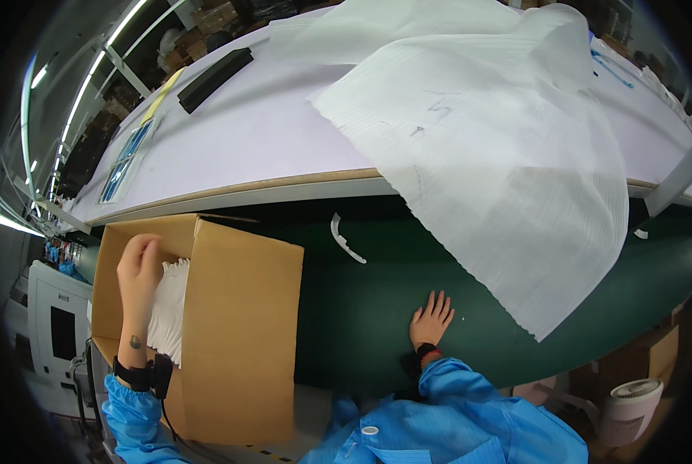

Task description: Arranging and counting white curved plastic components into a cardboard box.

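Note:
My left hand [139,259] is over the open top of a brown cardboard box [242,332], its fingers curled together. Whether anything is in that grip is hidden. Inside the box, beside my left forearm, stands a tightly packed row of thin white pieces [168,313]. My right hand [432,319] rests palm down on a dark green surface [346,325], fingers spread and holding nothing. A curved white strip [346,240] lies on the green surface between the box and my right hand.
A large white foam sheet [508,155] drapes over the edge of the pale shelf [245,147] onto the green surface. On the shelf are a black bar [214,80] and flat blue strips [126,164]. A white fan [630,408] stands at lower right.

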Action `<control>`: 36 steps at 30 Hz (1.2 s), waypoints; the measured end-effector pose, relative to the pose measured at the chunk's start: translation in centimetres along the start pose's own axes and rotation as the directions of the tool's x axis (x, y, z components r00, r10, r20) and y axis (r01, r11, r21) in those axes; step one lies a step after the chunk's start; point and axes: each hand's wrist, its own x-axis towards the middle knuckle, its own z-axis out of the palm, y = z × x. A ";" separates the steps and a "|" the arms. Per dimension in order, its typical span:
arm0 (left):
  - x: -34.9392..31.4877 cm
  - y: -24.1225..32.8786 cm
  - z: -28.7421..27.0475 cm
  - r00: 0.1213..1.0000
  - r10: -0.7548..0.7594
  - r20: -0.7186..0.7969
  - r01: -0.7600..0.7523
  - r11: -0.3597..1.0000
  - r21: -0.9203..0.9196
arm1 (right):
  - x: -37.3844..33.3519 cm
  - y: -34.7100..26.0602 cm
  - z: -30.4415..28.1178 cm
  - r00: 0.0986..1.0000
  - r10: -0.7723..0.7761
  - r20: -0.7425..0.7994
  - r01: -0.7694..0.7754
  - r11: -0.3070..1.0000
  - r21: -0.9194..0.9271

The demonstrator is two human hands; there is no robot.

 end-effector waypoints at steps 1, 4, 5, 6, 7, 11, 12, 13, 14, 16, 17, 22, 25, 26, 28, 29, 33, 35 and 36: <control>-0.2 4.1 1.5 0.987 -0.029 0.158 0.031 0.999 -0.008 | 0.0 0.5 -0.1 1.000 0.005 -0.017 -0.005 1.000 -0.004; -0.4 13.9 8.2 0.773 0.222 0.594 -0.379 0.913 0.152 | 0.3 1.8 -0.5 1.000 -0.016 0.004 0.016 0.997 0.071; 0.3 15.1 11.1 0.617 0.141 0.774 -0.453 0.868 0.203 | 0.6 2.6 -0.8 1.000 -0.020 -0.002 0.020 0.997 0.076; 1.0 16.1 14.6 0.480 0.034 0.877 -0.489 0.840 0.235 | 1.2 4.2 -1.2 0.999 -0.011 0.047 0.004 0.990 0.138; 1.6 15.8 17.7 0.410 -0.023 0.912 -0.515 0.819 0.252 | 1.6 4.9 -1.7 0.996 -0.013 0.092 -0.008 0.976 0.216; 3.9 9.7 30.7 0.492 0.090 0.866 -0.495 0.847 0.194 | 1.2 11.4 -3.1 0.952 0.293 -0.085 -0.300 0.950 -0.086; 4.1 9.1 33.0 0.662 0.216 0.717 -0.356 0.933 0.048 | 0.9 13.3 -3.8 0.903 0.392 -0.176 -0.412 0.906 -0.094; 4.7 10.3 34.7 0.620 0.267 0.738 -0.401 0.916 0.006 | 0.6 15.1 -4.2 0.829 0.496 -0.260 -0.535 0.838 -0.105; 4.1 12.4 37.9 0.587 0.314 0.746 -0.443 0.896 -0.028 | 0.6 16.4 -4.0 0.789 0.546 -0.281 -0.592 0.798 -0.112; 5.1 17.0 41.8 0.517 0.407 0.753 -0.544 0.835 -0.078 | 1.4 16.3 -4.2 0.758 0.590 -0.278 -0.632 0.770 -0.088; 4.5 19.8 44.6 0.450 0.473 0.757 -0.600 0.788 -0.136 | 1.3 17.4 -4.3 0.736 0.622 -0.267 -0.662 0.744 -0.092; 6.4 27.8 51.2 0.228 0.604 0.763 -0.797 0.566 -0.210 | 2.0 17.5 -6.5 0.689 0.693 -0.211 -0.708 0.706 0.009; 6.0 30.1 54.2 0.145 0.637 0.757 -0.845 0.478 -0.241 | 1.3 18.3 -7.1 0.687 0.700 -0.196 -0.710 0.704 0.026; 6.0 30.6 54.9 0.132 0.647 0.751 -0.853 0.460 -0.247 | 1.1 18.6 -7.1 0.688 0.701 -0.188 -0.711 0.703 0.021; 6.4 30.8 56.1 0.114 0.666 0.737 -0.867 0.430 -0.254 | 0.9 18.5 -6.7 0.673 0.717 -0.183 -0.726 0.687 0.022; 6.6 30.7 56.6 0.110 0.675 0.730 -0.871 0.420 -0.257 | 0.7 18.5 -6.5 0.677 0.711 -0.190 -0.723 0.691 0.010; 8.5 28.4 58.0 0.157 0.701 0.695 -0.862 0.441 -0.250 | 1.8 17.7 -6.4 0.707 0.680 -0.197 -0.694 0.720 -0.003; 8.8 27.6 58.6 0.181 0.715 0.676 -0.858 0.450 -0.246 | 1.9 17.6 -6.0 0.703 0.682 -0.204 -0.696 0.718 0.001; 8.9 27.1 58.8 0.194 0.718 0.668 -0.856 0.457 -0.243 | 1.9 17.6 -5.9 0.702 0.682 -0.203 -0.696 0.718 0.008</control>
